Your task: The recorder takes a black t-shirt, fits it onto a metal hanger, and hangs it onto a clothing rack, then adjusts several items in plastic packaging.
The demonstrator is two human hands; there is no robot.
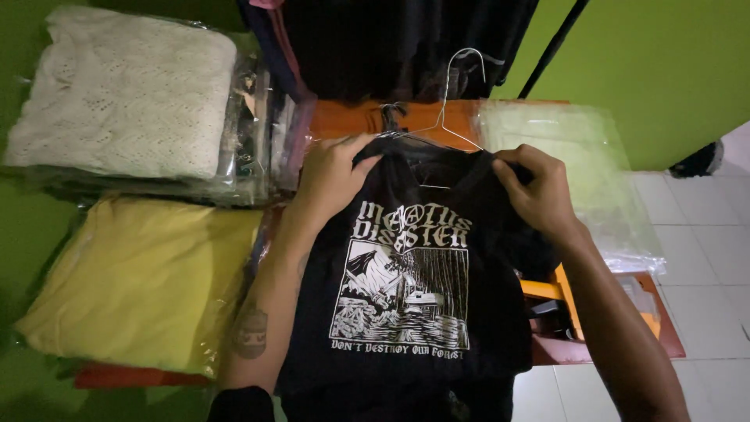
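A black shirt (414, 289) with a white print lies face up on the orange table (351, 117), a wire hanger (441, 117) at its collar. The left hand (332, 176) pinches the shirt's left shoulder; the right hand (539, 191) pinches the right shoulder. Left of the shirt sit bagged clothes (cream (117, 90) above yellow (141, 281)). A clear bag (578, 172) lies to its right.

Both forearms are bare to the elbow, without rings or a watch. The left forearm (262, 312) carries a round, dark tattoo near the elbow and a smaller mark higher up; a dark sleeve edge (241, 404) shows below.
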